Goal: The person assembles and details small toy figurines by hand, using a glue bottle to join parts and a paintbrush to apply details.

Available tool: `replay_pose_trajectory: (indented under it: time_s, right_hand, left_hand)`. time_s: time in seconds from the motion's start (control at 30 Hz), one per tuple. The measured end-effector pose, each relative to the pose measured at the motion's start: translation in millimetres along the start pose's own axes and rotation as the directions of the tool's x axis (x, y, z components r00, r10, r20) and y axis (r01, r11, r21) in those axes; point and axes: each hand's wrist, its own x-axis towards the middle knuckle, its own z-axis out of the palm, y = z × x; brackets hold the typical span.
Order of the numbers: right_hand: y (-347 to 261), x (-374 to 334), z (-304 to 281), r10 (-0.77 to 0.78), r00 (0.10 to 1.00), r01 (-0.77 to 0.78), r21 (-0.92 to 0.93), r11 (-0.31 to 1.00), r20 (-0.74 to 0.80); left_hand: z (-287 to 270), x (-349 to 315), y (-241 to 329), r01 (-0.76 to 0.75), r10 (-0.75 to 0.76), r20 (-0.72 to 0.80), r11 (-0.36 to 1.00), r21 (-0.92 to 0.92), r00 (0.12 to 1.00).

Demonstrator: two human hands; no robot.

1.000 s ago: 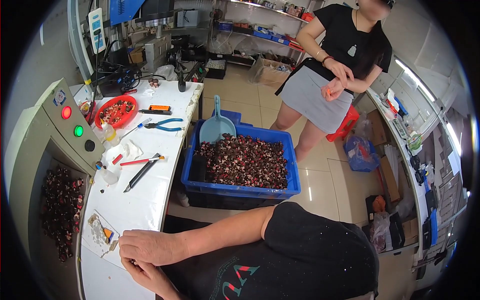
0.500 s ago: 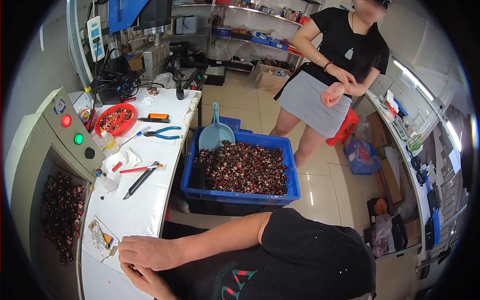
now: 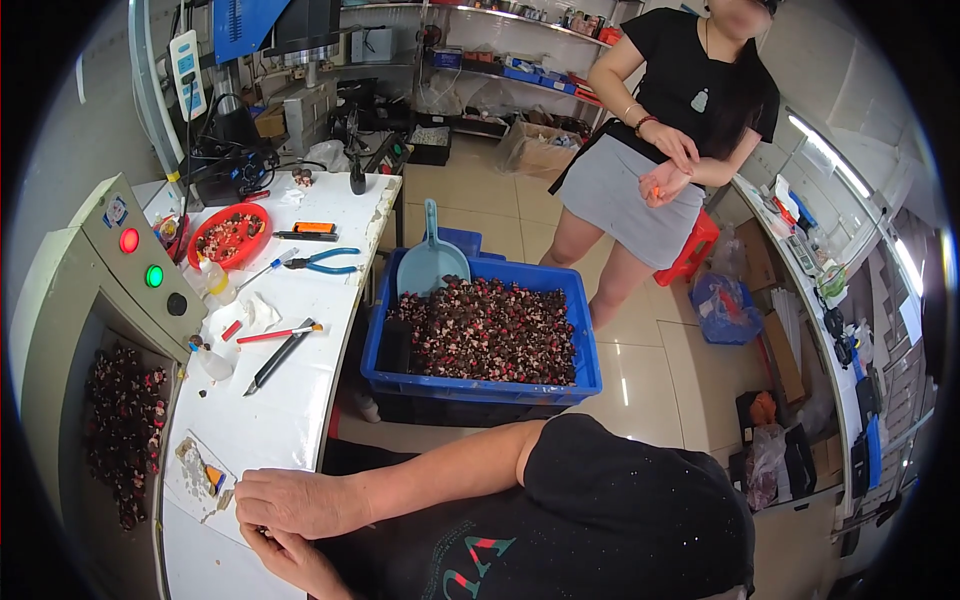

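My right hand (image 3: 300, 502) reaches across from the right, its fingers curled down over the front part of my left hand (image 3: 295, 565). Both are closed together at the edge of the white workbench (image 3: 225, 560). Between the fingers a small dark bit shows, mostly covered, and I cannot make out its kind. Beside my fingertips lies a stained flat piece (image 3: 205, 475) with a yellow and dark patch. To the left, a grey machine's opening holds a heap of small dark, red and pale parts (image 3: 125, 435).
A blue crate (image 3: 590, 350) full of similar parts holds a scoop (image 3: 432, 262). Pliers (image 3: 325, 262), a cutter knife (image 3: 280, 360), a red pen-like tool (image 3: 280, 332), bottles (image 3: 212, 362) and a red bowl (image 3: 262, 245) lie on the bench. A person (image 3: 640, 200) stands beyond the crate.
The view has shifted very slightly. My hands keep nearly the same pose, pressed together at the bench. The other person's hands stay close together.
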Motion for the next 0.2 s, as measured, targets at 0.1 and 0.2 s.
replay_pose_trajectory:
  time_s: [0.1, 0.2]
  right_hand:
    - [-0.2, 2.1, 2.1, -0.039, 0.999, 0.039, -0.006, 0.999, -0.015]
    - [0.5, -0.4, -3.7, 0.025, 0.999, -0.026, 0.027, 0.999, 0.044]
  left_hand:
    - [-4.7, 0.6, -1.3, -0.005, 0.005, 0.025, 1.0, 0.02, 1.0]
    - [-3.8, 1.3, -0.1, -0.014, 0.013, 0.112, 1.0, 0.012, 0.994]
